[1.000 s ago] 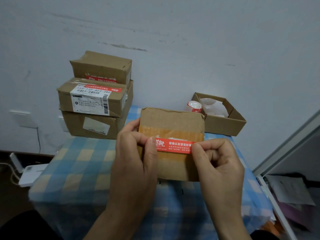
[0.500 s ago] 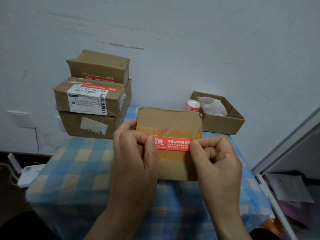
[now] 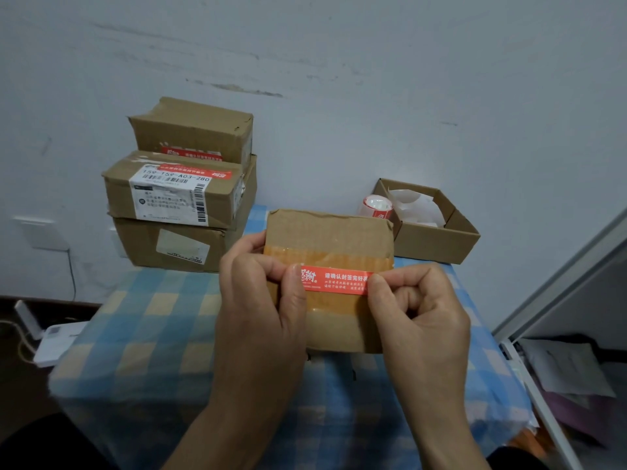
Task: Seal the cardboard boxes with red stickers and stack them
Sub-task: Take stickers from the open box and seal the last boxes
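A flat cardboard box [image 3: 330, 232] with a band of brown tape lies in the middle of the checked tablecloth. Across the tape stretches a red sticker [image 3: 336, 280] with white print. My left hand [image 3: 261, 300] pinches its left end between thumb and forefinger, the other fingers on the box's left side. My right hand [image 3: 419, 310] pinches the sticker's right end with curled fingers. At the back left stands a stack of three boxes [image 3: 183, 198]; the upper two carry red stickers. A roll of red stickers [image 3: 376, 206] sits behind the box.
An open cardboard tray [image 3: 437, 239] with white backing paper stands at the back right against the wall. The blue checked tablecloth [image 3: 142, 334] covers a small table. A white device and cables lie on the floor at left. A metal frame with papers is at right.
The sticker and both hands sit slightly higher on the box's tape band than a second ago. The grips on both ends are unchanged.
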